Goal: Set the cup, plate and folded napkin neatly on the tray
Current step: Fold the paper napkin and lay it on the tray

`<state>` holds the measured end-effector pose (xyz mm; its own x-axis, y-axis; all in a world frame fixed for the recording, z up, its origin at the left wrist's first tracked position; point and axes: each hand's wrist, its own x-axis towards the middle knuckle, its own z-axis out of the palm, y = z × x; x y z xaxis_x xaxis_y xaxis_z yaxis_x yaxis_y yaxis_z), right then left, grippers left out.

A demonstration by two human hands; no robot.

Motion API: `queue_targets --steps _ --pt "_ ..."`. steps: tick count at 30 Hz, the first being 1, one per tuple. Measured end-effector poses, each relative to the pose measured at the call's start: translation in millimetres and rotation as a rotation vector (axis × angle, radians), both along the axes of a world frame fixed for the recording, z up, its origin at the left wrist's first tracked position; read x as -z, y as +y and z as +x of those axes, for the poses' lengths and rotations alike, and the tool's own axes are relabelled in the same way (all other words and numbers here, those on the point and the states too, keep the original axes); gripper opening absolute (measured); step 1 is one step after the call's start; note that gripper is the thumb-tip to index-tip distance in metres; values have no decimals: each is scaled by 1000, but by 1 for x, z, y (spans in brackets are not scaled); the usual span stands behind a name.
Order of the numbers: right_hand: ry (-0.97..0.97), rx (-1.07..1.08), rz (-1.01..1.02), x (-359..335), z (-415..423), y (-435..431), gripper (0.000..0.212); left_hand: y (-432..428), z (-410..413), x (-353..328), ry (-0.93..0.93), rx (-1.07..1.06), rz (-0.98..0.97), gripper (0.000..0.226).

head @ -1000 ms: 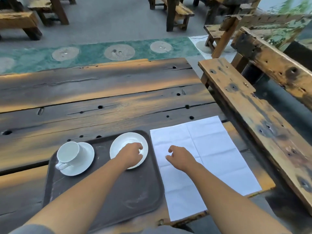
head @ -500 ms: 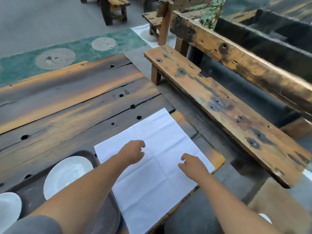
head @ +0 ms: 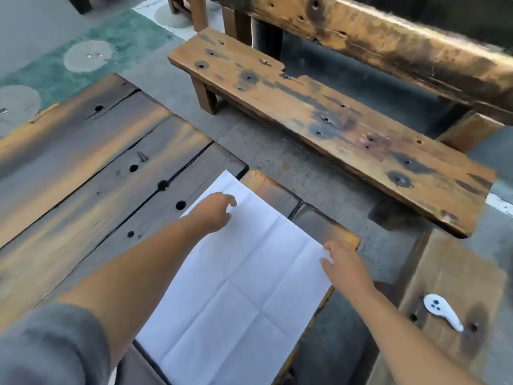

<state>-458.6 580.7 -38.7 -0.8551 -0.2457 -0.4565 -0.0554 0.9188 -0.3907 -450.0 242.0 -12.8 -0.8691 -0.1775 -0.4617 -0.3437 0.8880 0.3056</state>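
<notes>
1. Reaching out with both arms, we have our hands over the white napkin, which lies unfolded and flat near the right edge of the wooden table, its crease lines showing as a grid.
2. Our left hand sits at the napkin's far left edge, fingers loosely curled with the tips pointing down toward the paper; whether they pinch it we cannot tell.
3. Our right hand is at the napkin's right corner, close to the table's right edge, fingers slightly parted and bent, touching or just above the paper; no firm grip shows.
4. At the near edge of the table, a dark strip of the tray shows just beside the napkin's near left edge; cup and plate are out of view.
5. Beyond the table's right edge stands a worn wooden bench.
6. A small white controller-like object lies on another wooden seat at lower right.
</notes>
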Motion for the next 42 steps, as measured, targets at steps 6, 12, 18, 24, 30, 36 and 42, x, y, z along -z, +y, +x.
queue_targets --steps 6,12,18,24,30,36,42 --pt "11 36 66 2 -6 3 32 -8 -59 15 14 82 -75 45" --pt "31 37 87 8 -8 2 22 -6 -82 22 -9 153 -185 53" --pt "0 81 84 18 -12 2 28 -5 -94 17 -35 151 -247 26" --pt "25 89 79 19 -19 2 29 -14 -100 18 -29 214 -227 20" --pt "165 91 20 4 -35 1 29 -24 -110 3 93 171 -198 21" --pt "241 109 -92 -9 -50 4 30 -31 -118 -22 222 148 -200 28" --pt "224 47 -245 -35 -32 2 17 -41 -85 -40 327 128 -181 40"
